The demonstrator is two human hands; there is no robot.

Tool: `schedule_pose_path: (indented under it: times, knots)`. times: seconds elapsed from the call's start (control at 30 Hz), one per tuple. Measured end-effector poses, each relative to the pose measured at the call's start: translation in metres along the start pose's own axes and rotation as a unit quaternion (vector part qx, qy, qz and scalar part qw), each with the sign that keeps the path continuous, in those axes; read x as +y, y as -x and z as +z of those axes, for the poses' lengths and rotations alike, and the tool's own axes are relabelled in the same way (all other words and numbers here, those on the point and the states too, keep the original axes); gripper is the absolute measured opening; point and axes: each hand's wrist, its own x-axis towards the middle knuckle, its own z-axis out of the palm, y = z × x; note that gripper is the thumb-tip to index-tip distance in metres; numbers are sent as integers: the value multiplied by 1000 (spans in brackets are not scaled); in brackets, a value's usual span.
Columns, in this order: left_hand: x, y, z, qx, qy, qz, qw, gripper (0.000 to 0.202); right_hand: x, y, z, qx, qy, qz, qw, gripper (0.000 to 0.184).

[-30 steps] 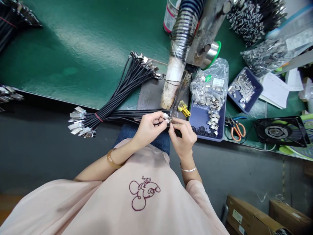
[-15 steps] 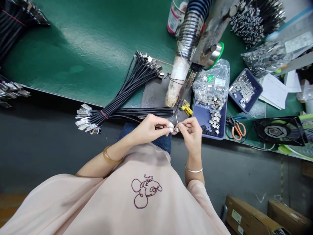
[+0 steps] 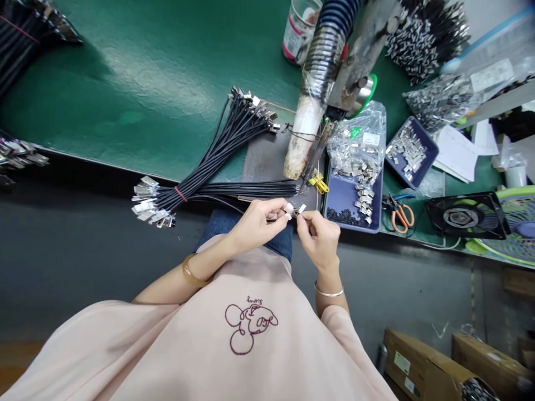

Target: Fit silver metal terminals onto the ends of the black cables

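Observation:
My left hand (image 3: 261, 224) is closed in a pinch, with white covers on its fingertips. A black cable (image 3: 225, 203) runs from the bundle into its fingers. Close by on the right, my right hand (image 3: 321, 238) pinches a small silver metal connector (image 3: 301, 209), which sticks up above the thumb and fingertip. Whether the connector sits on the cable end cannot be made out. Behind my hands lies the bundle of black cables (image 3: 204, 161), tied with a red band and bearing metal connectors at its ends.
A soldering-stained extraction hose (image 3: 296, 133) hangs over a grey plate (image 3: 261, 161). To the right are a blue tray (image 3: 378, 209) of connectors and black bits, a smaller blue tray (image 3: 430, 159), orange-handled pliers (image 3: 403, 218), a black fan (image 3: 466, 218) and a yellow clip (image 3: 320, 182).
My right hand has turned, and its fingers have curled in more. The silver connector now shows above its fingertips. A thin pale strand above the right fingers is no longer visible.

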Motion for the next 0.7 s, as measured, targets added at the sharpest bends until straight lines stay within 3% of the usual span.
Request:
schedule_pose_path:
  times: [0.1, 0.17, 0.23, 0.33, 0.4, 0.53, 0.63, 0.7]
  knots:
    - [-2, 1, 0, 12, -26, 26, 999, 9, 19, 2, -24, 58, -61, 106, 991, 21]
    - [-2, 1, 1, 26, -69, 71, 995, 7, 37, 1, -45, 132, -30, 185, 973, 25]
    - [-2, 0, 1, 21, -117, 129, 985, 8, 57, -3, -65, 76, 43, 222, 971, 26]
    - [0, -4, -2, -25, -155, 175, 972, 18, 82, -11, -81, -51, 130, 218, 966, 18]
    - [2, -7, -7, -90, -131, 144, 977, 22, 94, -14, -84, -100, 139, 223, 960, 15]
    - [3, -16, -19, -217, 11, 14, 976, 31, 102, -17, -83, -149, 122, 222, 956, 23]
    - [2, -19, -22, -188, 140, -83, 969, 25, 94, -15, -81, -118, 132, 209, 962, 25]
    - [2, -20, -18, -137, 183, -127, 965, 21, 81, -14, -76, -35, 119, 219, 968, 21]
